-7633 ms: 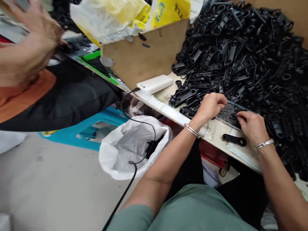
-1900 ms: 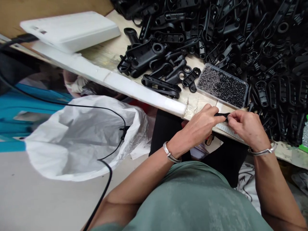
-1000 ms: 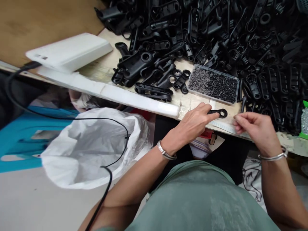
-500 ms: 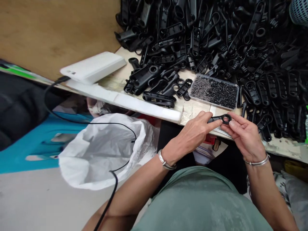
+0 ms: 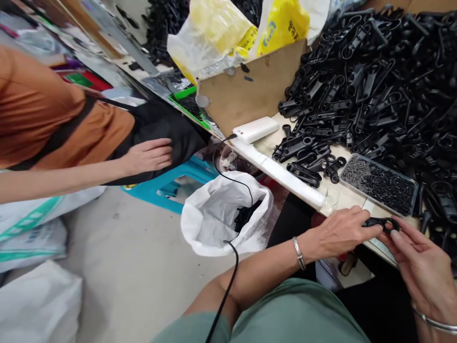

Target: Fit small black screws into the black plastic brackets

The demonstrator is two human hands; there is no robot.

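Note:
Between my two hands, at the table's front edge, is a black plastic part with a ring at one end. My left hand is closed on its narrow end. The fingers of my right hand pinch the ring end. Just beyond them lies a clear plastic box full of tiny dark pieces, grey on the left side and black on the right. A large heap of similar black parts covers the table behind it.
A white power bank with a black cable sits by a cardboard divider. Below the edge stands an open white sack with dark pieces inside. At left, a co-worker in an orange top is beside a blue stool.
My view has swung left, bringing the co-worker, the floor sacks and the yellow bag into sight. Both hands still hold the black part at the table edge.

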